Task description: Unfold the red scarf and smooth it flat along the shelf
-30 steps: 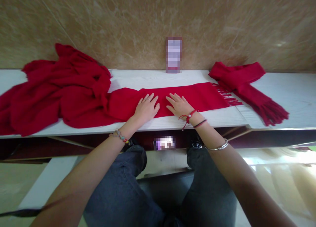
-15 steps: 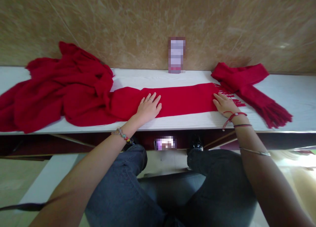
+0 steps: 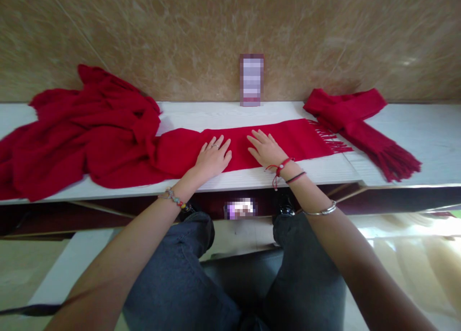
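Note:
A long red scarf (image 3: 295, 136) lies along the white tabletop, its right stretch flat and its fringe spread at the right end. Toward the left the red cloth runs into a loose, crumpled heap. My left hand (image 3: 213, 159) rests on the scarf with fingers spread, a ring on one finger. A short way to its right, my right hand (image 3: 265, 150) also lies on the flat cloth, palm down and fingers apart. Neither hand grips the fabric. Beyond the fringe, a second red piece, a folded fringed scarf (image 3: 360, 122), is crossed over itself.
A brown marbled wall (image 3: 173, 38) rises behind the white tabletop (image 3: 201, 112). Against it stands a blurred upright object (image 3: 251, 79). Below the table edge is a dark red shelf space (image 3: 212, 201) with another blurred item. My knees are just under the front edge.
My right hand has slid left along the scarf, from beside the fringe to near my left hand. The left hand stays on the cloth. The view has shifted slightly.

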A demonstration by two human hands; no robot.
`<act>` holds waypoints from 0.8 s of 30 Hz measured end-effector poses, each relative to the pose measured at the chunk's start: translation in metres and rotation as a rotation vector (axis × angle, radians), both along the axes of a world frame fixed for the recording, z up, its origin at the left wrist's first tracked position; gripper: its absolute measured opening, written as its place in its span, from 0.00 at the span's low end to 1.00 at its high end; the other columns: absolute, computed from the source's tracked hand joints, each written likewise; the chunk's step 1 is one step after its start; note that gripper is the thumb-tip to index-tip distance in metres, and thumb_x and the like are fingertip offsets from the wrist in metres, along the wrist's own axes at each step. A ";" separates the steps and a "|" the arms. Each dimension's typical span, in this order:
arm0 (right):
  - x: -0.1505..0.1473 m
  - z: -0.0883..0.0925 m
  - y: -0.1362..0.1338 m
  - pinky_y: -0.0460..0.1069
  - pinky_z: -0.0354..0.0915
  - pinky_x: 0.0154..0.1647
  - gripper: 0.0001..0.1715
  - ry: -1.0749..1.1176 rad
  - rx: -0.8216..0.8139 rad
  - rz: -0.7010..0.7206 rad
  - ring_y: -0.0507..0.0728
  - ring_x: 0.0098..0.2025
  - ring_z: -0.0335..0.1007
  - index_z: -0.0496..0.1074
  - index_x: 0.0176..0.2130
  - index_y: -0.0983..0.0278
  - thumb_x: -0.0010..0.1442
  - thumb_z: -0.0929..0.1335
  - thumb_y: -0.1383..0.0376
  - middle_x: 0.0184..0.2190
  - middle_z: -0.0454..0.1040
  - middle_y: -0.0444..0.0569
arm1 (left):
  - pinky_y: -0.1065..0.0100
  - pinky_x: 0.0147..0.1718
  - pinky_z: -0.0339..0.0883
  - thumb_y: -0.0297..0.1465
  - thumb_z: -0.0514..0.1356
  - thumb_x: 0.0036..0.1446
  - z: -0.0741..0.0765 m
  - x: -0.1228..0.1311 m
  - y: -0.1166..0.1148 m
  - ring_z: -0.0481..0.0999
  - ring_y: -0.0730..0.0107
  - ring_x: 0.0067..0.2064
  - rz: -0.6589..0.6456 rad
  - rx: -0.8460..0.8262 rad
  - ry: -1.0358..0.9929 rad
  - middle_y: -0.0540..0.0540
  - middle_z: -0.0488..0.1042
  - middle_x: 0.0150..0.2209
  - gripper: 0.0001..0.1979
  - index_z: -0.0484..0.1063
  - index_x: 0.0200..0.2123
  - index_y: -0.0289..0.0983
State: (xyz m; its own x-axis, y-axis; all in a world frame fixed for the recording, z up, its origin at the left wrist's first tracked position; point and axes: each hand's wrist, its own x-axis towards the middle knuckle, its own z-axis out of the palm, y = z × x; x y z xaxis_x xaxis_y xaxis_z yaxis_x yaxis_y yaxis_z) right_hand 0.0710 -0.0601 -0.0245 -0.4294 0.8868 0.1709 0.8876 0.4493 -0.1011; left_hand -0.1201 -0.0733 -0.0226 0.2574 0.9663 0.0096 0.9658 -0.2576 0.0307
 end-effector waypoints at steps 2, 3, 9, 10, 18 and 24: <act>-0.003 -0.002 0.000 0.62 0.49 0.63 0.28 -0.014 -0.049 0.008 0.62 0.66 0.47 0.59 0.62 0.67 0.66 0.57 0.61 0.65 0.54 0.57 | 0.55 0.62 0.46 0.38 0.39 0.65 -0.001 0.000 0.000 0.47 0.56 0.67 0.000 0.002 -0.001 0.43 0.49 0.67 0.27 0.50 0.65 0.37; -0.002 -0.003 0.001 0.62 0.49 0.63 0.28 -0.018 -0.069 0.010 0.62 0.66 0.48 0.59 0.62 0.67 0.66 0.57 0.61 0.64 0.54 0.57 | 0.55 0.62 0.46 0.38 0.39 0.65 -0.001 0.000 0.000 0.47 0.56 0.67 0.001 0.001 -0.001 0.43 0.48 0.67 0.27 0.50 0.65 0.37; 0.039 -0.007 0.004 0.61 0.50 0.63 0.28 -0.022 -0.084 -0.039 0.61 0.65 0.50 0.59 0.62 0.68 0.65 0.55 0.62 0.64 0.55 0.57 | 0.55 0.63 0.46 0.37 0.40 0.65 0.002 0.000 -0.001 0.47 0.56 0.67 -0.010 -0.010 -0.004 0.42 0.48 0.67 0.27 0.51 0.65 0.36; 0.048 -0.007 0.004 0.61 0.51 0.63 0.28 -0.025 -0.077 -0.064 0.61 0.65 0.50 0.59 0.62 0.68 0.65 0.55 0.63 0.64 0.55 0.57 | 0.56 0.63 0.45 0.37 0.40 0.65 0.003 0.001 -0.002 0.47 0.56 0.67 -0.010 -0.014 -0.006 0.42 0.48 0.67 0.27 0.51 0.65 0.36; 0.107 -0.013 0.001 0.64 0.54 0.61 0.29 -0.038 -0.018 -0.270 0.65 0.64 0.53 0.62 0.60 0.71 0.63 0.55 0.64 0.63 0.58 0.59 | 0.56 0.62 0.46 0.37 0.41 0.65 0.002 0.001 -0.002 0.47 0.57 0.67 -0.001 -0.006 -0.002 0.43 0.48 0.67 0.27 0.51 0.65 0.37; 0.070 -0.009 0.012 0.66 0.53 0.60 0.28 0.000 0.044 -0.221 0.66 0.63 0.53 0.63 0.59 0.71 0.63 0.56 0.65 0.62 0.59 0.61 | 0.55 0.62 0.46 0.38 0.40 0.65 0.002 0.000 -0.001 0.47 0.58 0.67 0.006 -0.012 0.001 0.44 0.48 0.67 0.27 0.51 0.65 0.38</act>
